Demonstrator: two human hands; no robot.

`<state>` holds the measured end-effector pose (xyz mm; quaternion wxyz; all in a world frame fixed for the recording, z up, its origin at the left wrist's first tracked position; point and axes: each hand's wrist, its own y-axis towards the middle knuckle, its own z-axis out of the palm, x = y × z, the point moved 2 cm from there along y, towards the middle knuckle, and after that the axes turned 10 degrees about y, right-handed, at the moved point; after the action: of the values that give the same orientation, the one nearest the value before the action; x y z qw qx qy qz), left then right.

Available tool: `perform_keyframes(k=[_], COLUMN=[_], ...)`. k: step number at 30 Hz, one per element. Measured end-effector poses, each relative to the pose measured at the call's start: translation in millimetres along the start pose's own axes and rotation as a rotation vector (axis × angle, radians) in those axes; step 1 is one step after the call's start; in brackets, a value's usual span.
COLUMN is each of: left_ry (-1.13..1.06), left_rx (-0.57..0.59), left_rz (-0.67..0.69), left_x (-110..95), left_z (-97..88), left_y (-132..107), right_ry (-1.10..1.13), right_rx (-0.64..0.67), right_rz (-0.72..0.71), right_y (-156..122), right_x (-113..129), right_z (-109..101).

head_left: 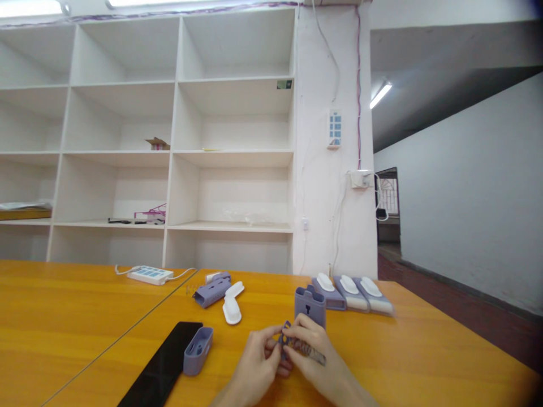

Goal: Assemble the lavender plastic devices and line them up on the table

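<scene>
My left hand (259, 362) pinches a small purple plastic part (285, 334) in front of me, above the table. Across the fingers of my right hand (318, 359) lies a metal coil spring (309, 351), its near end against the purple part; the right fingertips also touch that part. Just behind my right hand a purple hollow housing (309, 299) stands upright, with a dark T-shaped opening in its face. To the left of my hands is an open purple oval cap (198, 351). The fingers hide much of the small part.
A black flat slab (163, 362) lies left of the cap. Farther back are a purple housing (212, 292) on its side, white oval pieces (232, 311) and a power strip (150, 275). Three purple-and-white units (351, 294) sit at back right. White shelves (233, 226) stand behind.
</scene>
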<state>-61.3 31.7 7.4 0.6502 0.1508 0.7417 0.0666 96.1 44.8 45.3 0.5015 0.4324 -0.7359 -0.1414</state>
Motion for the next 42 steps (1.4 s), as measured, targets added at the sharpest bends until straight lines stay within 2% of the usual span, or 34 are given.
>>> perform_keyframes(k=[6, 13, 21, 32, 42], left_ry=[0.028, 0.052, 0.024, 0.041, 0.104], left_rx=[0.011, 0.028, 0.032, 0.052, 0.081], left_rz=[-0.002, 0.002, 0.007, 0.027, 0.088], left_x=[-2.9, -2.2, -4.7, -1.5, -6.9], left_z=[2.0, 1.7, 0.4, -2.2, 2.7], left_y=[-0.1, -0.3, -2.2, -1.3, -3.0], right_ry=[-0.026, -0.168, -0.275, -0.255, -0.259], right_rx=[0.031, 0.095, 0.178, 0.163, 0.171], right_rz=[-0.01, -0.064, -0.109, -0.131, -0.157], right_y=[-0.8, -3.0, -3.8, -2.4, -2.5], right_x=[3.3, 14.3, 7.5, 13.0, 11.5], right_z=[-3.6, -6.6, -7.3, -10.5, -12.9])
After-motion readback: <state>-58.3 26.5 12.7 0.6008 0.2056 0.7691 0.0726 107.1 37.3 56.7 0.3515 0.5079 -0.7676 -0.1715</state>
